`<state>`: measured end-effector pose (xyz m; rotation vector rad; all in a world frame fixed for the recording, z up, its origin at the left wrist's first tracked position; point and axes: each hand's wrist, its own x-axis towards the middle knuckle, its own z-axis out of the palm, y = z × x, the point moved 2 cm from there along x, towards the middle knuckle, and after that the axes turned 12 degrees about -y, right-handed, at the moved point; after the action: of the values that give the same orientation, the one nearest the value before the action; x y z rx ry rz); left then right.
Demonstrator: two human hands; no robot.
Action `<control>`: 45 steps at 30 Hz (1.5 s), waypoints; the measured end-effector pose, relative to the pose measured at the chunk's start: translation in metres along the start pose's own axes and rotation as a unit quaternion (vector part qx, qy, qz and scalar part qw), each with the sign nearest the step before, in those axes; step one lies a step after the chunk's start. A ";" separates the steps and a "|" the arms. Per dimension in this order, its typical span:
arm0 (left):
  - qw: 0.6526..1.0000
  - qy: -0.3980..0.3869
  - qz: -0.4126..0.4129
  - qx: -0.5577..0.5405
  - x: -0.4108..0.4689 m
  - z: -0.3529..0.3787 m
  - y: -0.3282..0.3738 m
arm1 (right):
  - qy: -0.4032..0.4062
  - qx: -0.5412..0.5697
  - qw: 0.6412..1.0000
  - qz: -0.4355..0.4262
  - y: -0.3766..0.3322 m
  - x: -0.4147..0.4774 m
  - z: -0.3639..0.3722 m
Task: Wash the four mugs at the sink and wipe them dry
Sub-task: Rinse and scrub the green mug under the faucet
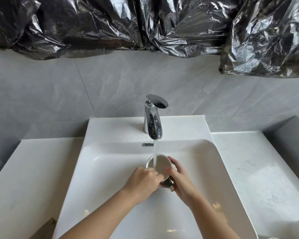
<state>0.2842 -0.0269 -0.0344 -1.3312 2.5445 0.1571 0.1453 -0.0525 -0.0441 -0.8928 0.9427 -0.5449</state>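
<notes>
- Two bare forearms reach up from the bottom edge of the frame into a white sink (93,169), meeting just below centre.
- The left hand (143,181) has its fingers bunched together and curled over the near rim of a mug (160,163). They are motion-blurred, so the exact hold is unclear.
- The right hand (179,178) wraps the mug's right side, with the thumb on the near rim and the fingers curved round the far wall.
- The mug is held over the basin, centre frame, tilted with its mouth toward the camera. Its inside is pale, and a dark outer wall shows between the hands.
- A stream of water (155,150) falls straight into the mug's mouth.
- The chrome faucet (153,118) stands on the sink's back ledge, above a small overflow slot (147,144).
- White countertop (33,169) flanks the basin on both sides.
- Grey marbled wall tiles (59,92) rise behind.
- Crumpled black plastic sheeting (93,23) covers the top of the frame.
</notes>
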 end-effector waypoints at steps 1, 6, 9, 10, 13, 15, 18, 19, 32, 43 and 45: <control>1.000 0.000 0.001 0.007 -0.001 -0.002 -0.003 | 0.005 -0.034 0.999 0.004 -0.003 0.000 -0.001; 0.996 -0.038 -0.037 0.065 -0.005 -0.018 -0.012 | -0.006 -0.138 0.990 0.017 -0.018 0.004 0.001; 0.997 -0.058 -0.009 0.056 -0.002 -0.029 -0.009 | -0.006 -0.148 0.989 0.019 -0.023 0.003 0.002; 0.998 -0.041 0.002 0.037 -0.003 -0.031 -0.008 | -0.004 -0.154 0.988 0.017 -0.024 0.002 0.001; 0.995 -0.087 -0.019 -0.051 -0.011 -0.034 0.000 | -0.008 -0.170 0.985 0.009 -0.029 -0.002 -0.002; 0.984 -0.116 -0.047 -0.127 -0.015 -0.036 0.012 | -0.011 -0.169 0.986 0.007 -0.032 -0.002 -0.003; 0.986 -0.108 -0.041 -0.122 -0.018 -0.039 0.019 | -0.011 -0.169 0.985 0.013 -0.034 -0.004 -0.004; 0.990 -0.111 -0.051 -0.073 -0.016 -0.039 0.016 | -0.015 -0.176 0.984 0.017 -0.034 -0.004 -0.004; 0.998 -0.032 -0.049 -0.002 -0.007 -0.013 0.004 | 0.031 0.083 0.993 -0.083 -0.007 -0.012 -0.007; 0.982 -0.100 -0.029 0.159 0.002 -0.029 -0.012 | 0.007 -0.042 0.998 -0.039 -0.019 -0.005 -0.001; 0.975 -0.114 -0.044 0.183 0.006 -0.032 -0.013 | 0.012 -0.048 0.998 -0.037 -0.023 -0.002 0.001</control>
<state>0.2859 -0.0464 -0.0055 -1.2011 2.1856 -0.1617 0.1448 -0.0629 -0.0232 -1.0123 0.9662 -0.5796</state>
